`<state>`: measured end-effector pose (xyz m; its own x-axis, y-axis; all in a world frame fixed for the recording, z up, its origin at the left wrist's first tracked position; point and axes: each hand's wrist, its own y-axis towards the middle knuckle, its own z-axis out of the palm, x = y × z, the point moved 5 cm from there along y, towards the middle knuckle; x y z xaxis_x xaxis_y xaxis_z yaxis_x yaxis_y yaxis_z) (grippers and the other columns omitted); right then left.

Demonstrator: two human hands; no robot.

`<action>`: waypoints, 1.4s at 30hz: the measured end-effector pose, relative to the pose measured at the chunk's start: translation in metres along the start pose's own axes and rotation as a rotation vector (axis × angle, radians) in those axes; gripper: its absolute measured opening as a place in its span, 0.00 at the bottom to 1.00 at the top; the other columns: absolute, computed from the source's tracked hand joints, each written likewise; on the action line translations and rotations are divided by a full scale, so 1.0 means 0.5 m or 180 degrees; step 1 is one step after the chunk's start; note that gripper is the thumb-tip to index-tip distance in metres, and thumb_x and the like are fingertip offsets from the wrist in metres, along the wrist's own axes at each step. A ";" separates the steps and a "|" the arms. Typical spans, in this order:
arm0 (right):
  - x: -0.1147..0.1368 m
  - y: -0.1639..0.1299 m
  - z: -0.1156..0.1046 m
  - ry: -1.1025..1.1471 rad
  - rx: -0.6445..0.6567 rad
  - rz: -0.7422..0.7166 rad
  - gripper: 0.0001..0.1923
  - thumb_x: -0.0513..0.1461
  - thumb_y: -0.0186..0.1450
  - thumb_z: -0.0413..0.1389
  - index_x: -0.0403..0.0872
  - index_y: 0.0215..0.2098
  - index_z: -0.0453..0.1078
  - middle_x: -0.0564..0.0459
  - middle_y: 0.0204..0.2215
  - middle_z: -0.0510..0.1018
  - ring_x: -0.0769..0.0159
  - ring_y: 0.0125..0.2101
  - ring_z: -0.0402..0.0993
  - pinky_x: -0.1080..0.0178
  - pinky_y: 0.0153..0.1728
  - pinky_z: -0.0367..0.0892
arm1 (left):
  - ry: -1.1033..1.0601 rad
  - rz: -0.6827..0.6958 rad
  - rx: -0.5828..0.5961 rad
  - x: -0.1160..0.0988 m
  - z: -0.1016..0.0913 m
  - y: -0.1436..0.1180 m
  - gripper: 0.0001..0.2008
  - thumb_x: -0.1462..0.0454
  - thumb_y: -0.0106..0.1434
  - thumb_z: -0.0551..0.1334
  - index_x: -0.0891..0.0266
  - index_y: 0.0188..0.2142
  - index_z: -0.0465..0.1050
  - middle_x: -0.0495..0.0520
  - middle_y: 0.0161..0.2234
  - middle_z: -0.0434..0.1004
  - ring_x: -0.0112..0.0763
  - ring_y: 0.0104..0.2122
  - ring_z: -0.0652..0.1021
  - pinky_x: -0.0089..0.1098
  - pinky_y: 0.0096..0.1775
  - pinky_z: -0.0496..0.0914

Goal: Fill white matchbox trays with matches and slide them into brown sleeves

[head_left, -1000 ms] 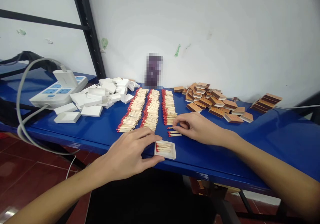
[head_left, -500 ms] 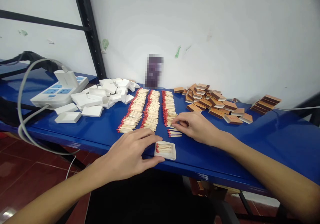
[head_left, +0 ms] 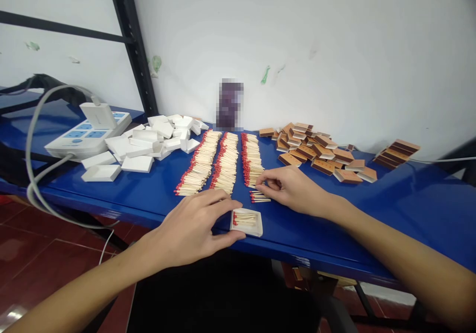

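Observation:
My left hand (head_left: 193, 226) rests on the blue table (head_left: 409, 209) near its front edge, fingertips against the left side of a small white matchbox tray (head_left: 247, 222) with a few red-tipped matches in it. My right hand (head_left: 292, 189) lies just behind and to the right, its fingers pinching at a small loose bunch of matches (head_left: 259, 197) at the near end of the rightmost of three long match rows (head_left: 225, 162).
A heap of empty white trays (head_left: 145, 142) lies at the left. Brown matchbox sleeves (head_left: 316, 152) are piled at the right, a small stack (head_left: 396, 152) further right. A white power strip (head_left: 87, 132) with a grey cable sits far left. A black rack post stands behind.
Almost nothing has moved. My right hand has shifted slightly over the loose matches; my left hand stays at the tray.

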<state>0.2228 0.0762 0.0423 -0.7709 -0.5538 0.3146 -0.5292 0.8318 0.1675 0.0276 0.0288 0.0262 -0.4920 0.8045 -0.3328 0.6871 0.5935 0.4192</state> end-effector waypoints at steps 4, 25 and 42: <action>0.000 0.000 -0.003 0.0166 0.0172 -0.0042 0.10 0.40 0.68 0.52 0.46 0.32 0.72 0.61 0.17 0.62 0.73 0.19 0.55 0.67 0.24 0.51 | 0.0002 -0.0010 0.0022 0.000 0.000 -0.001 0.17 0.54 0.65 0.63 0.59 0.50 0.72 0.54 0.44 0.75 0.38 0.42 0.77 0.38 0.45 0.73; -0.011 0.000 -0.001 -0.0130 -0.0163 -0.0081 0.12 0.41 0.68 0.53 0.46 0.35 0.79 0.54 0.22 0.78 0.70 0.21 0.65 0.66 0.25 0.54 | 0.0026 0.0005 0.0010 -0.002 0.000 -0.001 0.18 0.54 0.65 0.64 0.59 0.50 0.72 0.54 0.44 0.76 0.38 0.43 0.77 0.39 0.45 0.73; -0.018 -0.006 0.002 0.0171 -0.0081 -0.0009 0.16 0.46 0.68 0.52 0.46 0.36 0.80 0.52 0.21 0.77 0.68 0.20 0.60 0.64 0.24 0.53 | 0.0029 -0.0016 0.0058 -0.003 -0.001 0.000 0.18 0.55 0.65 0.64 0.59 0.51 0.72 0.55 0.44 0.76 0.39 0.43 0.77 0.38 0.45 0.72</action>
<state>0.2310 0.0788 0.0381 -0.7490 -0.5538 0.3636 -0.5215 0.8314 0.1919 0.0284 0.0275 0.0271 -0.5001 0.8018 -0.3272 0.6941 0.5971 0.4021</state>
